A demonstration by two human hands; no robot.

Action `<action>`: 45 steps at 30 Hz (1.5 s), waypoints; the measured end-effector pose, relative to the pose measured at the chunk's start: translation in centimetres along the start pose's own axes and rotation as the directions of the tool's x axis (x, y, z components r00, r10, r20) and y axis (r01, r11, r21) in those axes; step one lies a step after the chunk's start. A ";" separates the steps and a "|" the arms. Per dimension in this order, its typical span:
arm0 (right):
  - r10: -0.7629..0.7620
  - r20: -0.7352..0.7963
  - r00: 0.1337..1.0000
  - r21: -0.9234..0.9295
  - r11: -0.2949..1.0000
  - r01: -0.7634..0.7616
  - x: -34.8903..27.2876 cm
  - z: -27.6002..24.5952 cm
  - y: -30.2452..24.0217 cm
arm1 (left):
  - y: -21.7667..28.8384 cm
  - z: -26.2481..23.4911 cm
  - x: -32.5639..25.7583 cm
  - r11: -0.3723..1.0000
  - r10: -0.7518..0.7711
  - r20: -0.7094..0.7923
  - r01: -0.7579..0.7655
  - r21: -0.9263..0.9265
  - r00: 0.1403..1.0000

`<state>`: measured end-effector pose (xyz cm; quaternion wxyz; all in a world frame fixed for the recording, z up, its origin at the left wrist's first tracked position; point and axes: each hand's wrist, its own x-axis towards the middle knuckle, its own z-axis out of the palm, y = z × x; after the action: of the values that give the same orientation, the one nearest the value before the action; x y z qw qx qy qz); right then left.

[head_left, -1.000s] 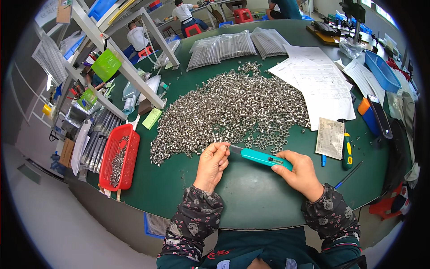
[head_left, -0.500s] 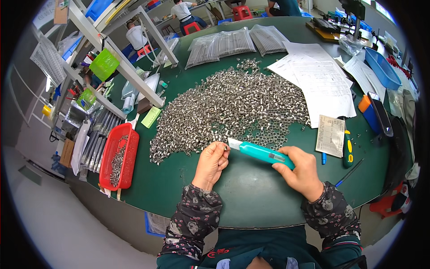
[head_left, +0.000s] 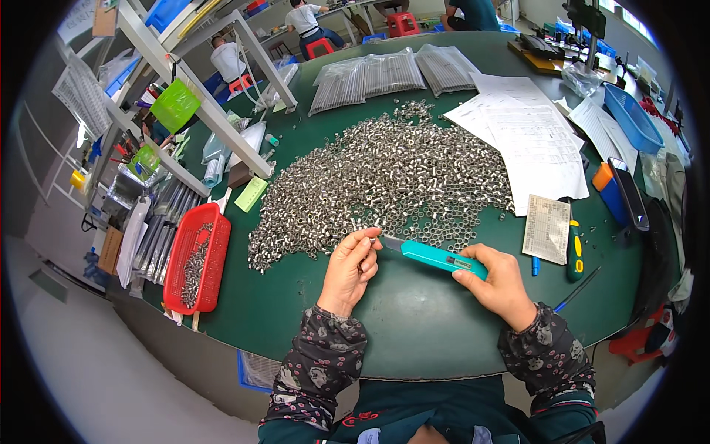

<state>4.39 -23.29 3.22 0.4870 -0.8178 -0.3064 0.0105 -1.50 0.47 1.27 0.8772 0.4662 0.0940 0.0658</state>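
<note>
- Here, the teal utility knife (head_left: 436, 260) lies between the hands, its long axis running from the right palm leftward and slightly away from the body.
- Its blade (head_left: 393, 243) points at the left fingertips, right beside them; whether steel meets skin, I cannot tell.
- The right hand (head_left: 501, 281) wraps the handle's rear, thumb along the near side.
- The left hand (head_left: 349, 270), nearer the tip, pinches thumb against forefinger on what looks like a small metal piece (head_left: 378, 233), mostly hidden.
- Just beyond both hands spreads a pile of short metal sleeves (head_left: 384, 174).
- Left of the left hand, a red plastic basket (head_left: 216, 277) holds small metal parts (head_left: 194, 275).
- At far right sits a blue plastic basket (head_left: 646, 139); its contents are unclear.
</note>
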 end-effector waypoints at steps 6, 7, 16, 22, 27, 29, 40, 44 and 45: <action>0.048 0.060 0.997 0.092 0.994 -0.054 0.1 0.1 0.4 | -0.5 -0.4 0.1 0.998 0.062 -0.017 -0.062 0.022 0.998; 0.049 0.060 0.997 0.092 0.994 -0.054 0.2 0.1 0.4 | -0.5 -0.4 0.1 0.998 0.058 -0.021 -0.057 0.031 0.998; 0.097 0.141 0.985 0.197 0.973 -0.124 0.1 0.2 0.9 | -0.5 0.2 -0.1 0.987 0.076 -0.013 -0.074 0.146 0.997; 0.202 0.228 0.952 0.067 0.973 -0.223 0.3 -0.5 0.2 | -0.3 0.2 -0.3 0.926 0.103 -0.032 -0.084 0.367 0.994; -0.193 -0.179 0.965 -0.210 0.965 0.155 -0.5 0.3 -1.4 | -0.4 0.1 -0.2 0.954 0.079 -0.121 -0.040 0.296 0.989; -0.158 -0.196 0.968 -0.149 0.980 0.130 -0.4 0.0 -1.1 | -0.3 0.1 -0.2 0.964 0.107 -0.147 -0.066 0.256 0.983; 0.142 0.110 0.984 0.066 0.987 -0.150 -0.1 0.3 0.0 | -0.6 0.5 -0.2 0.960 0.159 -0.132 -0.122 0.253 0.978; 0.139 0.133 0.981 0.131 0.979 -0.157 -0.1 0.4 0.3 | -0.9 0.4 -0.1 0.948 0.198 -0.105 -0.163 0.272 0.975; 0.139 0.133 0.981 0.131 0.979 -0.157 -0.1 0.4 0.4 | -0.9 0.4 -0.2 0.948 0.198 -0.105 -0.163 0.272 0.975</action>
<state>4.34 -23.12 2.65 0.5217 -0.7997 -0.2725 0.1188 -1.54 -0.44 0.73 0.7901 0.5793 0.1162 0.1634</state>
